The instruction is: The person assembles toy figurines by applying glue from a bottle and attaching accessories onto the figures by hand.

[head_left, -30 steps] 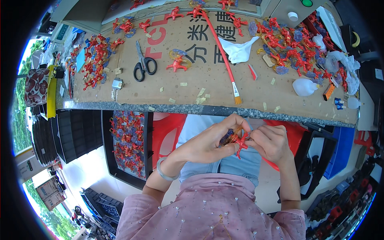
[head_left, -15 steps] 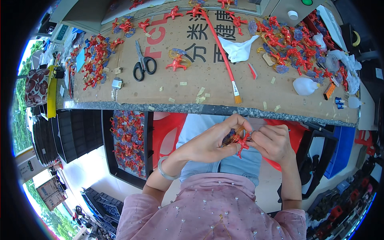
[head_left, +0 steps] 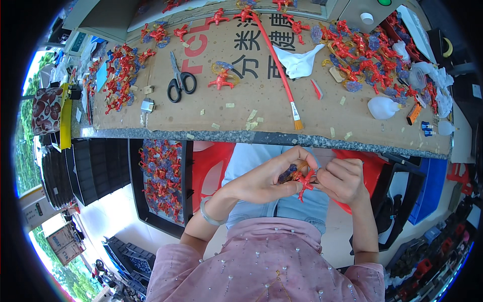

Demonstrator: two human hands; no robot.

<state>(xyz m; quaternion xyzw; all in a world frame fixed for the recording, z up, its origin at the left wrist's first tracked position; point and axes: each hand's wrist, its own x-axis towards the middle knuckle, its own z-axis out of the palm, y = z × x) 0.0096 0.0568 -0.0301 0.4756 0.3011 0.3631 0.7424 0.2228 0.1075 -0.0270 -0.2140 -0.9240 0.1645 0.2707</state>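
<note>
1. The left hand (head_left: 264, 181) reaches in from the left, with its arm bent at the elbow. Its pointer finger bends over the top, and its thumb lies below.
2. The thumb and fingers make a ring, pinched around a small red toy figure (head_left: 305, 186) with yellow and dark blue see-through parts.
3. The toy is in front of the person, over the blue jeans (head_left: 297, 211), just below the edge of the table (head_left: 171, 116).
4. The right hand (head_left: 344, 178) comes up from the right, with its forearm almost straight up. Its fingers are curled in, and the tips meet close to the toy's right side.
5. I cannot tell if the right fingertips hold the toy or something tiny, because they hide that spot.
6. The left hand covers part of the yellow and blue bits, so their shape is hard to see.
7. A bracelet (head_left: 211, 214) circles the left wrist. Both upper arms go into pink sleeves (head_left: 173, 267), which the bottom of the view partly cuts off.
</note>
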